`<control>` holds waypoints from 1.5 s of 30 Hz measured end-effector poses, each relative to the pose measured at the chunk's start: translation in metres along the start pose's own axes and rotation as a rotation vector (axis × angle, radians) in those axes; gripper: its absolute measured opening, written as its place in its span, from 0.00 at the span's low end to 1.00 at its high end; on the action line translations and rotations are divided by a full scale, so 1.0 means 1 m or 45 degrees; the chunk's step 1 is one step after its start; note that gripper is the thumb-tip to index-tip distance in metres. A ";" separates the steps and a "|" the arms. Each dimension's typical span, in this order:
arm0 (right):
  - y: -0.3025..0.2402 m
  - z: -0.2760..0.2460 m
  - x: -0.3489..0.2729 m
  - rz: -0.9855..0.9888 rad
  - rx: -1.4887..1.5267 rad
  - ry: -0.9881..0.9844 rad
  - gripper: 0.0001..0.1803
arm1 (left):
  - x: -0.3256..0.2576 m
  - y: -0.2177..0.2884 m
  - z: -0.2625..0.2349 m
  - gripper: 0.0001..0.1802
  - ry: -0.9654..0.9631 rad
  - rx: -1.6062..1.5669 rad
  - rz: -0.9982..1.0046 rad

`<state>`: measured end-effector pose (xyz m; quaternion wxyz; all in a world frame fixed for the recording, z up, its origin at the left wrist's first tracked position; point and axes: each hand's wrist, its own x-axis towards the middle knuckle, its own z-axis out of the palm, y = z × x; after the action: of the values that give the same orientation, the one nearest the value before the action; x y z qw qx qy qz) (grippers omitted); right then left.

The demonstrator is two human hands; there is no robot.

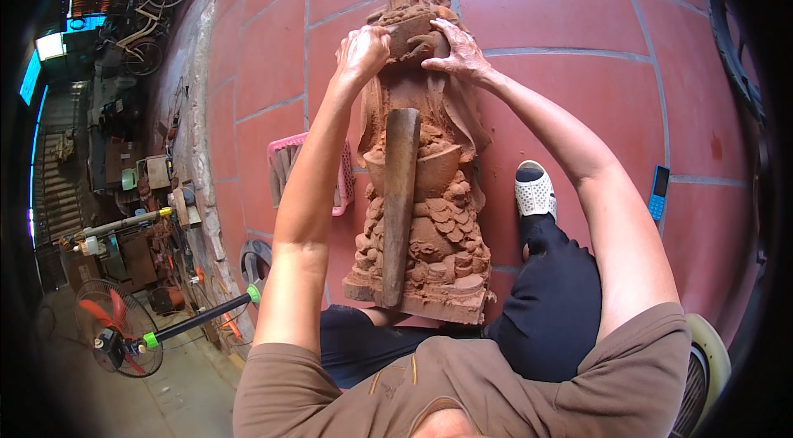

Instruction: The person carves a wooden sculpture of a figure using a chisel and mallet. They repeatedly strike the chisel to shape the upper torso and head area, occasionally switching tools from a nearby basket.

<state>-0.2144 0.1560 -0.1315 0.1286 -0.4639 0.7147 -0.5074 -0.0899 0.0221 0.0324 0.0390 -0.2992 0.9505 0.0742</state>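
Observation:
A reddish-brown carved wooden statue [429, 170] of a bearded figure lies on its back on the floor, head away from me. My left hand [363, 52] is closed, its fingers curled against the left side of the figure's chest. Whatever it may pinch is hidden. My right hand [459, 54] rests on the right side of the chest, thumb and fingers apart around the carved hand there. A long, worn wooden club [400, 207] lies lengthwise on the statue's lower half, touched by neither hand.
Left of the statue stands a pink plastic basket [342, 190] holding long tools, partly behind my left arm. A blue phone [658, 193] lies on the red tiles at right, beyond my shoe [536, 190]. A fan [116, 326] and a bicycle [147, 13] are at left.

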 end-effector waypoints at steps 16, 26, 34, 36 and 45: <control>-0.003 0.002 0.000 0.002 0.020 -0.006 0.51 | -0.011 -0.024 0.027 0.19 0.145 0.113 0.095; -0.006 0.001 0.001 0.026 -0.012 -0.024 0.52 | -0.027 -0.025 -0.001 0.18 -0.262 -0.441 -0.255; 0.001 0.000 0.001 0.028 -0.015 -0.024 0.53 | -0.015 -0.019 -0.025 0.17 -0.447 -0.378 -0.228; 0.000 -0.002 0.001 0.036 -0.011 -0.028 0.53 | -0.013 -0.016 -0.020 0.18 -0.422 -0.407 -0.224; 0.004 -0.004 0.001 0.029 -0.030 -0.025 0.53 | -0.018 -0.036 -0.039 0.19 -0.543 -0.563 -0.286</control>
<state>-0.2203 0.1579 -0.1328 0.1358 -0.4621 0.7246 -0.4930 -0.0556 -0.0035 0.0688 0.1793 -0.3812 0.8428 0.3351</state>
